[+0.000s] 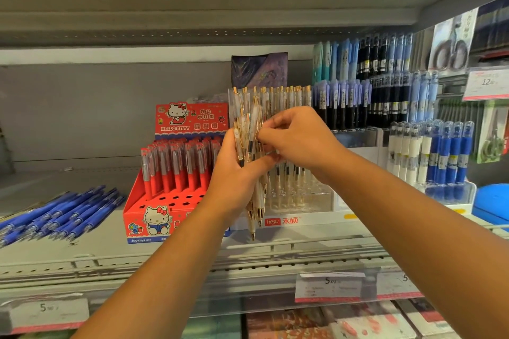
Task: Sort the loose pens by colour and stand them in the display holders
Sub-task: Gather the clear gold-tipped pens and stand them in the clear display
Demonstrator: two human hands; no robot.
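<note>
Holding white-gold pens (249, 129) before the clear holder (303, 197).
Gripping them in left hand (234, 173), pinching 1 with right hand (297, 137).

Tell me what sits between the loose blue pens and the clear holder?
In the head view, a red box of red pens stands between the blue pens and the clear holder.

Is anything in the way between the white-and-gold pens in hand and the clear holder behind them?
Nothing visible. The left hand grips the bundle of pens just in front of the clear holder while the right hand pinches one of them. The holder's free holes are hard to make out.
</note>
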